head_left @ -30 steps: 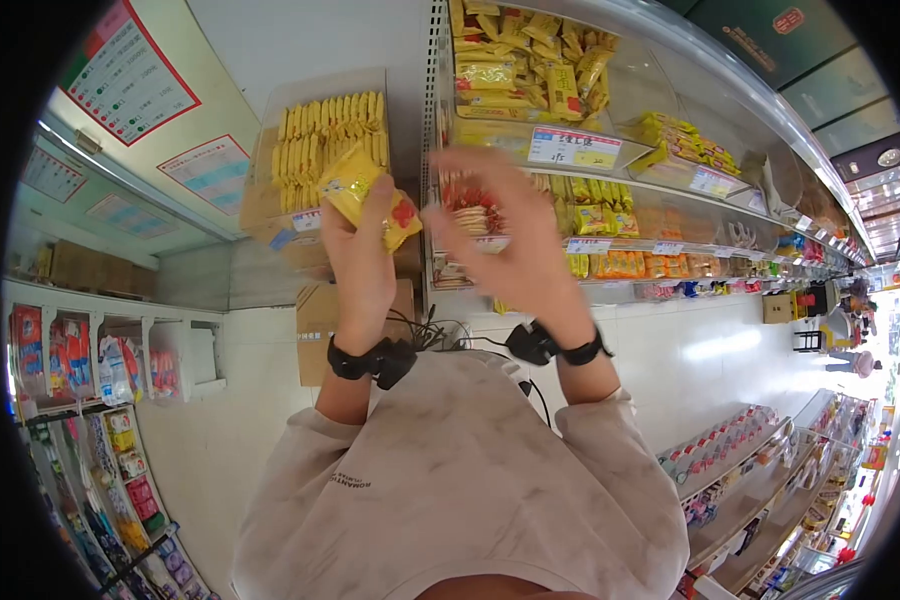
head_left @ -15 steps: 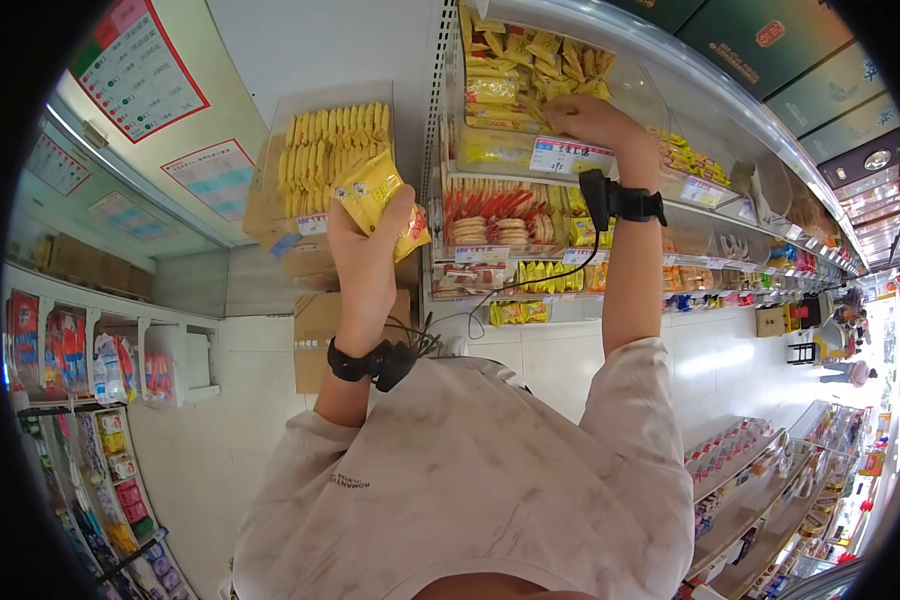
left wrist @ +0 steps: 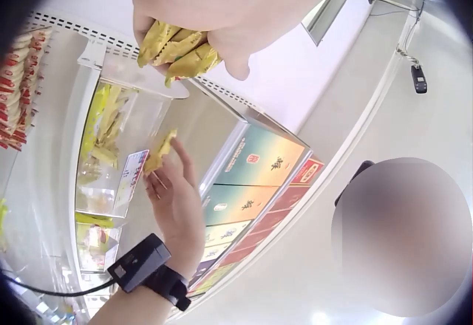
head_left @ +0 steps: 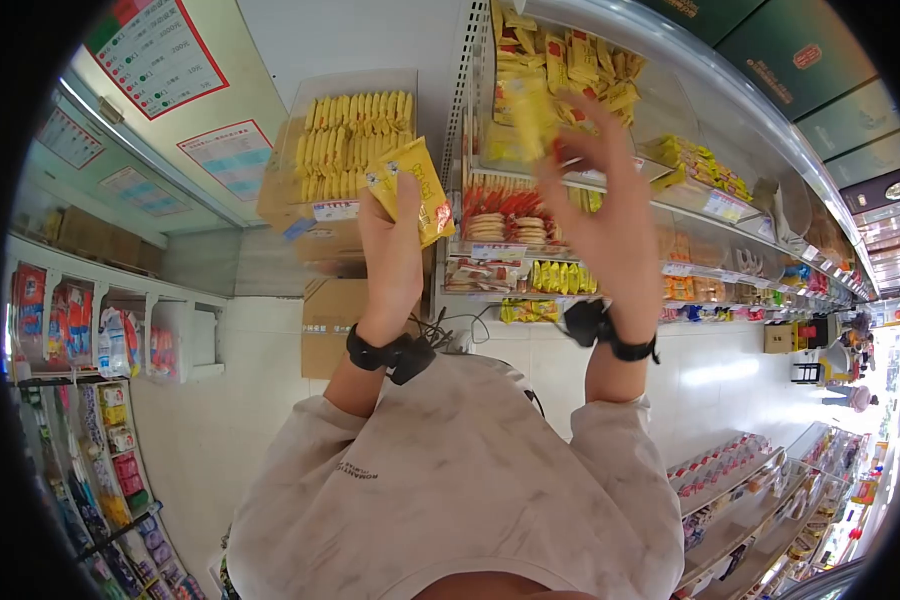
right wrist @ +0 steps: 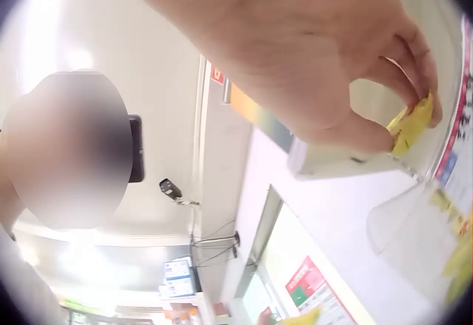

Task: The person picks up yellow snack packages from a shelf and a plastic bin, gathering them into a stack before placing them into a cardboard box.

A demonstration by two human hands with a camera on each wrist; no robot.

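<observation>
My left hand (head_left: 390,260) grips several yellow snack packets (head_left: 417,190), thumb across the front one; the left wrist view shows the packets (left wrist: 185,53) stacked between fingers and thumb. To the right, my right hand (head_left: 610,195) pinches one yellow snack packet (head_left: 532,115), blurred in the head view, in front of the upper shelf bin. In the right wrist view this packet (right wrist: 412,127) sits between thumb and fingertips. Loose yellow packets (head_left: 580,55) fill the upper shelf bin behind it. Beyond my left hand, a clear bin holds upright rows of yellow packets (head_left: 355,145).
Shelves of other snacks run off to the right, with red-and-white packs (head_left: 505,215) below the upper bin. A cardboard box (head_left: 335,325) stands on the floor beneath the left bin. Dark cables (head_left: 435,330) lie close to my body.
My right hand went from beside the left hand into the upper bin, then came back out with a yellow packet. The left hand keeps its packets, slightly further right in view.
</observation>
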